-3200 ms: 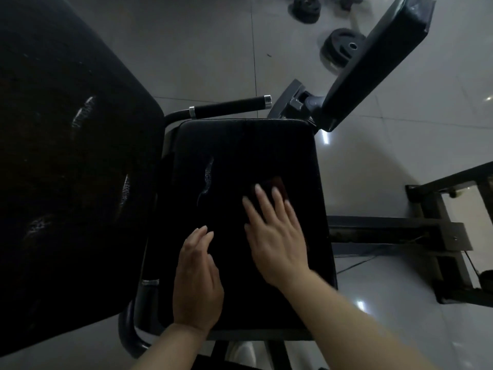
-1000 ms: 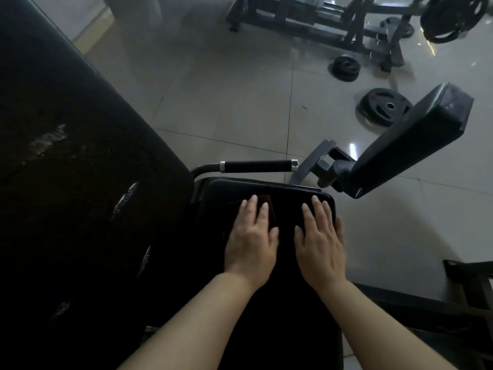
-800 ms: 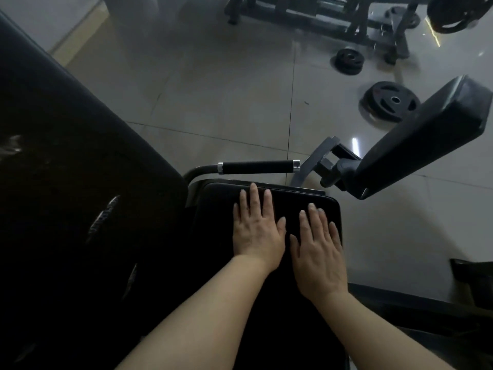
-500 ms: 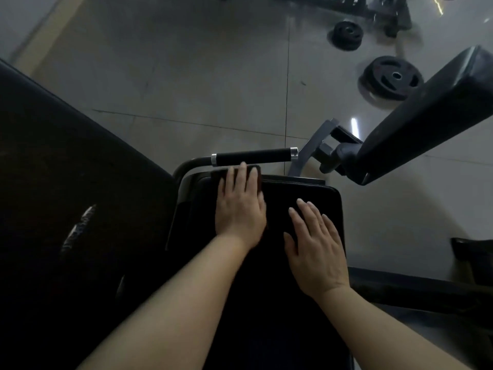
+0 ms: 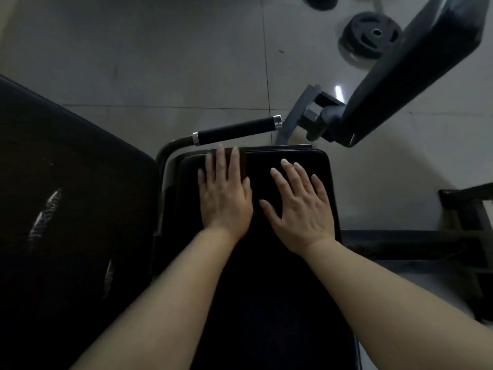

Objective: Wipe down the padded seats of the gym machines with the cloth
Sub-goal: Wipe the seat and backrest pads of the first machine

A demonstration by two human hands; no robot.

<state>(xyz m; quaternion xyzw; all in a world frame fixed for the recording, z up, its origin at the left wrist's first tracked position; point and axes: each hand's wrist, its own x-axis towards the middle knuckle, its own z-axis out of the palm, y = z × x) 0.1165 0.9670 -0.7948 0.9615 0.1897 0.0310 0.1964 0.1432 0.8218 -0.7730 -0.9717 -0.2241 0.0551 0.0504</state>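
The black padded seat [image 5: 266, 276] runs away from me down the middle of the view. My left hand [image 5: 226, 193] lies flat on a dark cloth [image 5: 244, 162] at the seat's far left corner. Only a strip of the cloth shows beside and beyond my fingers. My right hand [image 5: 301, 206] rests flat on the bare pad to the right, fingers spread, holding nothing. The two hands lie side by side, a small gap between them.
A black grip handle [image 5: 237, 130] crosses just beyond the seat's far edge. A large worn back pad [image 5: 66, 209] fills the left side. An angled pad [image 5: 416, 62] rises at the upper right over a weight plate [image 5: 370, 36] on the tiled floor. A dark steel frame [image 5: 466, 222] stands at the right.
The cloth was under my right hand three seconds ago; now it is under my left. My left hand slid it forward to the seat's far left corner. My right hand spread its fingers.
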